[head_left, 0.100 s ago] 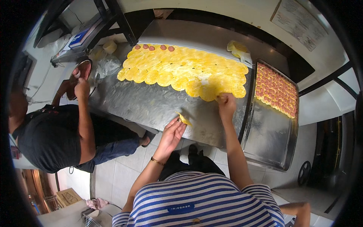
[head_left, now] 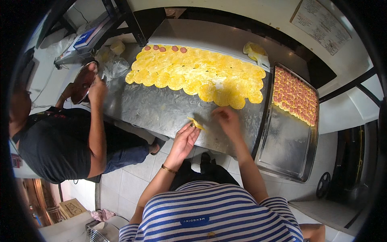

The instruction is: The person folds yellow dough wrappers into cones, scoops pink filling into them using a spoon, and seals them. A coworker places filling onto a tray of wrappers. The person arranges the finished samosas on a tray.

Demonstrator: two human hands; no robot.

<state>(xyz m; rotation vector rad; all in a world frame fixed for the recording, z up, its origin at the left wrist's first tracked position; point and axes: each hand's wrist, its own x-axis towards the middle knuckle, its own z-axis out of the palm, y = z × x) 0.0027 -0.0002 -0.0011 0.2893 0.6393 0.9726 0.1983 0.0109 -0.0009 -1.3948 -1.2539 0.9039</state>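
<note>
Thin yellow dough rounds [head_left: 173, 66] overlap in rows on the metal worktable, floured in places, with a few pink filling balls [head_left: 175, 48] at their far left end. In my left hand [head_left: 185, 139], fingers closed, is a small folded yellow dough wrapper [head_left: 196, 123], held above the table's near edge. My right hand [head_left: 227, 120] hovers just below the nearest rounds, apart from them. Its fingers are smeared by motion, so whether they hold anything is unclear.
At the right, a metal tray [head_left: 278, 171] bears many filled yellow pieces [head_left: 293, 96]. A plastic bag with yellow contents [head_left: 254, 51] lies behind the rounds. On the left, a co-worker [head_left: 60, 143] holds a metal bowl [head_left: 84, 82] near a clear plastic bag [head_left: 115, 68].
My right hand has drawn back from the near edge of the dough rounds, toward the left and me. The co-worker's hand and bowl have shifted. My left hand stays almost still.
</note>
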